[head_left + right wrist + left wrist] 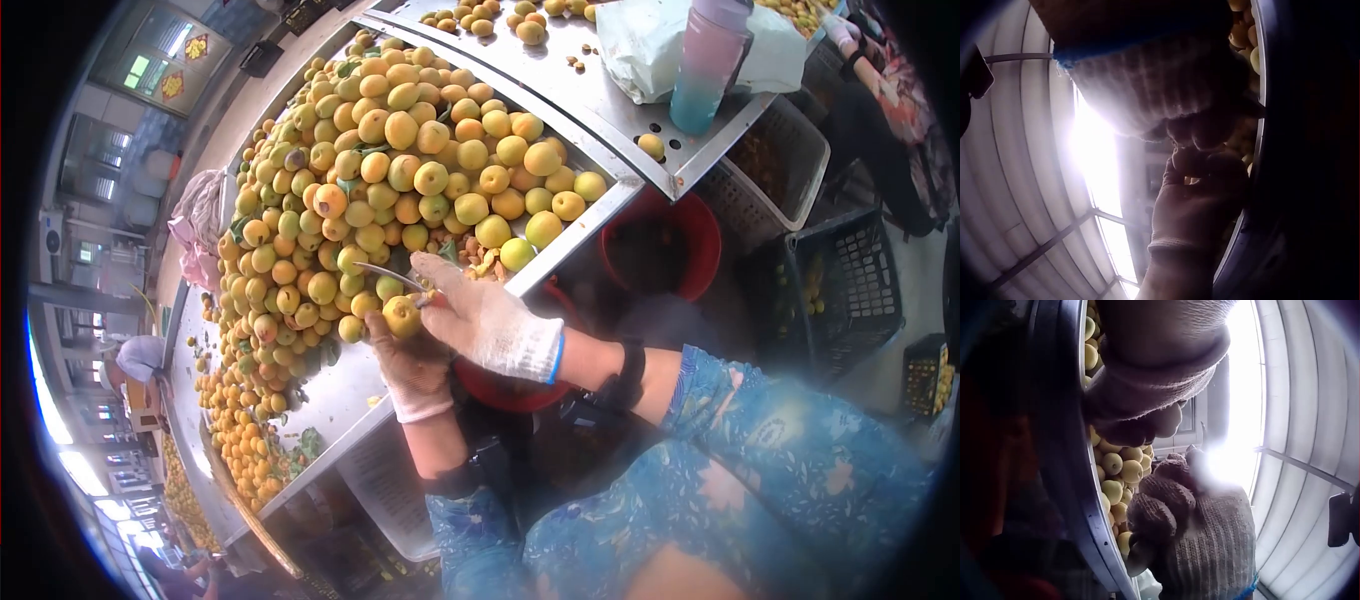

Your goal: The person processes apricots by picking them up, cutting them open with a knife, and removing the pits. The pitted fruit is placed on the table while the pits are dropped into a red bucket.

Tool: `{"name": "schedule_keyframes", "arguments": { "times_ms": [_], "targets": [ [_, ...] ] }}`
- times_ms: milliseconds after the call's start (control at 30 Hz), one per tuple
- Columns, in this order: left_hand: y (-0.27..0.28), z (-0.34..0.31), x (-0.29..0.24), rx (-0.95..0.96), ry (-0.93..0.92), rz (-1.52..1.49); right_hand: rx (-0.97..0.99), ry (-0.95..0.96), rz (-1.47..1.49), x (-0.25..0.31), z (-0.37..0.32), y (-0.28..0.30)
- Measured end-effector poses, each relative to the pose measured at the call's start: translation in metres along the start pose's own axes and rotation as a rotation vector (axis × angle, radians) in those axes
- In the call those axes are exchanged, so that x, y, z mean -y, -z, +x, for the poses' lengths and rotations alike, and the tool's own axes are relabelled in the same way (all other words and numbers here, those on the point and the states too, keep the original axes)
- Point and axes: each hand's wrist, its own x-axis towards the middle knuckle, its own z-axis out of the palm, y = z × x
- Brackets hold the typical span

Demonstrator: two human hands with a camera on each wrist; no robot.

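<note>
My gloved left hand (412, 375) grips a yellow-green apricot (402, 317) between thumb and fingers; in the left wrist view the fruit (1169, 420) shows beneath that hand. In my right hand (485, 315), gloved in white knit with a blue cuff edge, is a small knife, its thin curved blade (385, 273) pointing left above the apricot. The right fingers (1160, 500) are curled, right beside the held fruit. Backlit in the right wrist view, both hands meet around the apricot (1188, 164). Just beyond them rises a large heap of apricots (370, 160) on a metal table.
The metal table's raised edge (575, 238) runs close by the hands. Red buckets (705, 245) stand below it. A bottle (708, 70) and a white bag (640, 50) sit on the adjoining table. Black crates (850, 270) are on the floor at right; other people work nearby.
</note>
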Motion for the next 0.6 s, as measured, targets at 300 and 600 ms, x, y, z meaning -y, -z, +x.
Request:
{"name": "schedule_keyframes", "arguments": {
  "times_ms": [300, 600],
  "targets": [
    [-0.016, -0.008, 0.011, -0.113, -0.259, 0.386, -0.074, 0.062, -0.418, 0.006, 0.000, -0.012],
    [-0.015, -0.026, 0.014, -0.129, -0.746, 1.202, 0.012, -0.123, -0.441, 0.024, -0.006, -0.015]
  ]
}}
